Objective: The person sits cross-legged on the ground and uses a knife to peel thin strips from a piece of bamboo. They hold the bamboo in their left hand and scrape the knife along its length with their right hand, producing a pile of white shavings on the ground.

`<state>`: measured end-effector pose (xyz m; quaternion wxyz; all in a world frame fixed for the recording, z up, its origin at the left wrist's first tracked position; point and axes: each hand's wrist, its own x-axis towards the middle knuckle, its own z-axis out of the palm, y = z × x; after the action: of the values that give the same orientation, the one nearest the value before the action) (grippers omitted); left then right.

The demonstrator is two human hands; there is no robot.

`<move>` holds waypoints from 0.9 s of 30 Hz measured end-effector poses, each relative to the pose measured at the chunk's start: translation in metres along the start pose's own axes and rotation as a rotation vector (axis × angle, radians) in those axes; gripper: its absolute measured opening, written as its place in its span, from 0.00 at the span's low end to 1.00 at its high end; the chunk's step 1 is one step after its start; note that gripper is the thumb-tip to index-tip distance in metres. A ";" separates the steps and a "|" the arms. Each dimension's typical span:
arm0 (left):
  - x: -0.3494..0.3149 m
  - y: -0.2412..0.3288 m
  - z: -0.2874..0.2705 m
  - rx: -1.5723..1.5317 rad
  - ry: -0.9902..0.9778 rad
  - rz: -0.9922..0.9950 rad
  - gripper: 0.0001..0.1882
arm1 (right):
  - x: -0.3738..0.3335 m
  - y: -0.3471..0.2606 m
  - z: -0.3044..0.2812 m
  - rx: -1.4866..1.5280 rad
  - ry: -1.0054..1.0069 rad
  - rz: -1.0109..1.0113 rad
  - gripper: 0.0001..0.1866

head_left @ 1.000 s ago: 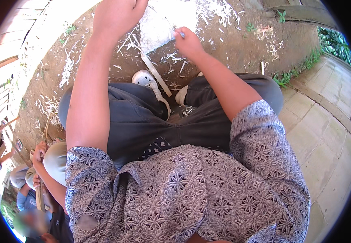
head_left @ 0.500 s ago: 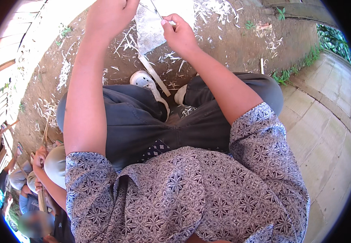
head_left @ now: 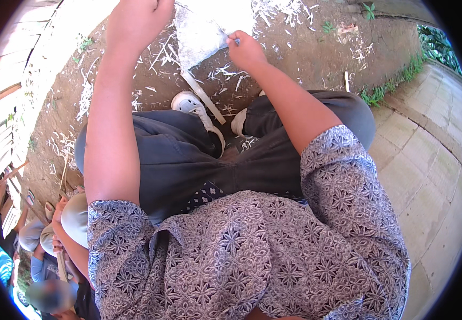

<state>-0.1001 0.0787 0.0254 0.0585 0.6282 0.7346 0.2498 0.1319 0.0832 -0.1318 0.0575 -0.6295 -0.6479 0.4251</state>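
At the top edge, my left hand [head_left: 137,24] shows only its back and wrist; the fingers run out of the picture, so what they hold is hidden. My right hand [head_left: 247,52] is closed in a pinch beyond my right knee. Between its thumb and forefinger is the end of a thin, dark-edged strip [head_left: 222,30] that slants up and to the left. The strip's far part fades into the glare, and I cannot make out its kind. Beneath it a pale, whitish sheet [head_left: 201,45] lies on the ground.
Pale shavings [head_left: 281,13] litter the brown earth [head_left: 305,64]. A flat wooden slat [head_left: 203,97] lies beside my white shoe [head_left: 188,102]. Paving [head_left: 407,170] runs along the right. Other people sit at the lower left, one person's hand [head_left: 59,208] near a stick.
My right hand has moved down and to the right with the strip, away from my left hand. My left hand has shifted slightly left.
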 end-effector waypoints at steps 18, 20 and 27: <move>-0.003 0.001 -0.003 -0.003 -0.070 0.022 0.25 | 0.007 -0.016 0.003 0.087 0.022 -0.047 0.13; -0.006 0.004 -0.005 0.024 -0.114 -0.035 0.25 | 0.005 -0.014 0.004 0.061 0.012 -0.025 0.13; -0.003 0.016 -0.015 -0.053 -0.204 -0.032 0.23 | 0.024 0.005 0.018 0.208 0.124 0.011 0.20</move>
<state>-0.0907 0.0726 0.0444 0.1535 0.6369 0.7278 0.2027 0.1204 0.0945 -0.1574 0.1603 -0.6487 -0.5922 0.4504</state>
